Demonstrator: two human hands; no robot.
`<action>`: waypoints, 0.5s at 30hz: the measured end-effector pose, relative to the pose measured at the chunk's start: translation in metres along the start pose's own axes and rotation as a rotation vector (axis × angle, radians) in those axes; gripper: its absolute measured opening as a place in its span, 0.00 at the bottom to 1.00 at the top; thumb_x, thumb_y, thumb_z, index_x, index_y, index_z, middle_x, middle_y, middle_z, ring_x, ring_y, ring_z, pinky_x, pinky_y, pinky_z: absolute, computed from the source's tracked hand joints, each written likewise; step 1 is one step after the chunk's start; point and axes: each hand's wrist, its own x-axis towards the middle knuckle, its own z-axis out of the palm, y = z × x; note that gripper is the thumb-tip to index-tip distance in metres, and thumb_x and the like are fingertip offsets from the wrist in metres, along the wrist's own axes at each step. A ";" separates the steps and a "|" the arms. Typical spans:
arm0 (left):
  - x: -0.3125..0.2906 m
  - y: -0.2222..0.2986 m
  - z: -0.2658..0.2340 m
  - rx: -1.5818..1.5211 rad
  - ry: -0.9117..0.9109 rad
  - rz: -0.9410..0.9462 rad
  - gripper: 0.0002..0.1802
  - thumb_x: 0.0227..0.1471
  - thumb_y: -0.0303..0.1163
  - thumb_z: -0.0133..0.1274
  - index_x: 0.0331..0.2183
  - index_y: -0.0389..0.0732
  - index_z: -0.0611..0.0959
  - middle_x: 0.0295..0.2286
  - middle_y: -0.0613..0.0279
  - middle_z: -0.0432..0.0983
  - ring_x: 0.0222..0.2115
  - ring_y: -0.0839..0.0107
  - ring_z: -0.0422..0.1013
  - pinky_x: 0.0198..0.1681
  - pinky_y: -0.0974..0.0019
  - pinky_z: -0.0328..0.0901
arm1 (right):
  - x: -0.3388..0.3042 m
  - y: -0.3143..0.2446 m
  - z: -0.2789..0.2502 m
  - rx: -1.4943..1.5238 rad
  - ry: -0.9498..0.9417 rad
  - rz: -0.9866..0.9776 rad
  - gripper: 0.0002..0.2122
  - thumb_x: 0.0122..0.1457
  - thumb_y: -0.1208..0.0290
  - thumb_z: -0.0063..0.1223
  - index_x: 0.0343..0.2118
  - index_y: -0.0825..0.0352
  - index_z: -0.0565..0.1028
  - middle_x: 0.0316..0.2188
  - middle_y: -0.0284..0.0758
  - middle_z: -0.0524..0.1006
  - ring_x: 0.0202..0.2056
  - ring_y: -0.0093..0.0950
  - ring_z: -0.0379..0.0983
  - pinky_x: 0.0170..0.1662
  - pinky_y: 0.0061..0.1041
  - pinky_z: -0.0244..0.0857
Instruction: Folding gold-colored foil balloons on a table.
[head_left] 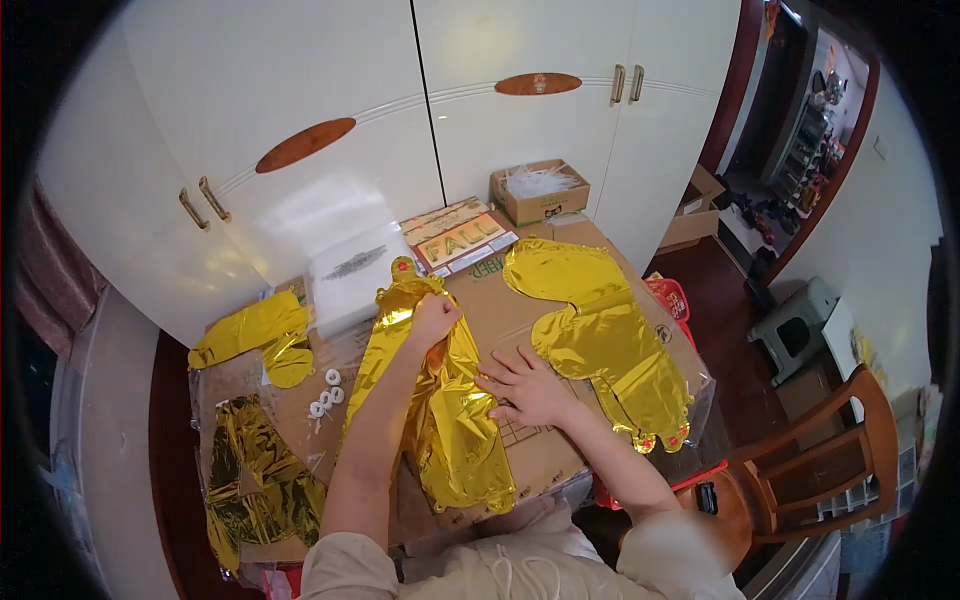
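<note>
A flat gold foil balloon (455, 440) lies wrinkled in front of me on the cardboard. My left hand (437, 318) is closed on its upper part, with the foil bunched and creased below the fist. Fingers spread, my right hand (528, 388) rests with its fingertips at the balloon's right edge and its palm over the cardboard. To the right lies another gold foil balloon (600, 330), shaped like a numeral, with small red marks at its lower end. More gold foil balloons, one smooth (255, 335) and one crumpled (255, 480), lie on the left.
Cardboard (490, 310) covers the table. White ribbon rolls (325, 398) sit left of my forearm. At the back are a stack of clear plastic bags (350, 265), a printed autumn-coloured package (455, 235) and a box of white strips (540, 190). A wooden chair (830, 470) stands right.
</note>
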 end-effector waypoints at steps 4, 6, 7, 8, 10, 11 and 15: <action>-0.003 0.004 -0.002 -0.025 0.021 0.038 0.12 0.39 0.36 0.62 0.20 0.37 0.82 0.17 0.52 0.76 0.20 0.57 0.74 0.27 0.59 0.69 | 0.001 0.000 0.000 -0.011 0.001 -0.005 0.28 0.59 0.43 0.40 0.58 0.52 0.65 0.60 0.28 0.62 0.63 0.32 0.53 0.62 0.49 0.43; -0.007 0.009 -0.003 0.017 0.070 0.037 0.10 0.38 0.34 0.63 0.19 0.38 0.82 0.19 0.54 0.77 0.23 0.58 0.74 0.29 0.58 0.68 | 0.002 0.000 0.000 -0.007 -0.008 0.001 0.28 0.59 0.43 0.40 0.59 0.51 0.65 0.60 0.28 0.62 0.63 0.32 0.53 0.62 0.50 0.43; -0.010 0.012 -0.004 0.038 0.096 0.036 0.09 0.38 0.34 0.63 0.19 0.38 0.82 0.21 0.55 0.77 0.24 0.59 0.74 0.30 0.57 0.68 | 0.002 -0.001 0.000 -0.005 -0.013 0.003 0.27 0.59 0.43 0.40 0.59 0.51 0.65 0.60 0.27 0.62 0.63 0.32 0.53 0.62 0.50 0.43; -0.015 0.018 -0.006 0.151 0.198 0.112 0.08 0.39 0.33 0.62 0.20 0.40 0.82 0.23 0.57 0.78 0.27 0.60 0.74 0.30 0.57 0.66 | 0.003 -0.002 0.000 0.001 -0.018 0.006 0.27 0.58 0.43 0.40 0.59 0.50 0.65 0.60 0.27 0.62 0.63 0.33 0.53 0.62 0.50 0.43; -0.028 0.038 -0.009 0.370 0.395 0.272 0.06 0.40 0.33 0.60 0.21 0.42 0.83 0.27 0.61 0.78 0.32 0.64 0.73 0.32 0.57 0.64 | 0.002 -0.001 0.001 0.010 -0.030 0.023 0.27 0.58 0.43 0.41 0.59 0.49 0.65 0.60 0.27 0.62 0.63 0.33 0.53 0.62 0.50 0.43; -0.040 0.050 -0.014 0.481 0.266 0.327 0.05 0.41 0.34 0.58 0.22 0.43 0.83 0.29 0.62 0.78 0.33 0.66 0.72 0.32 0.58 0.62 | 0.002 0.000 0.000 0.009 -0.032 0.022 0.27 0.58 0.43 0.41 0.58 0.49 0.66 0.60 0.27 0.62 0.63 0.33 0.53 0.62 0.50 0.43; -0.099 0.078 -0.023 0.622 0.048 0.609 0.08 0.44 0.36 0.54 0.28 0.45 0.83 0.34 0.66 0.78 0.35 0.71 0.69 0.33 0.61 0.58 | 0.003 -0.002 -0.003 0.013 -0.054 0.036 0.27 0.58 0.42 0.41 0.57 0.49 0.67 0.59 0.27 0.64 0.62 0.32 0.53 0.62 0.50 0.43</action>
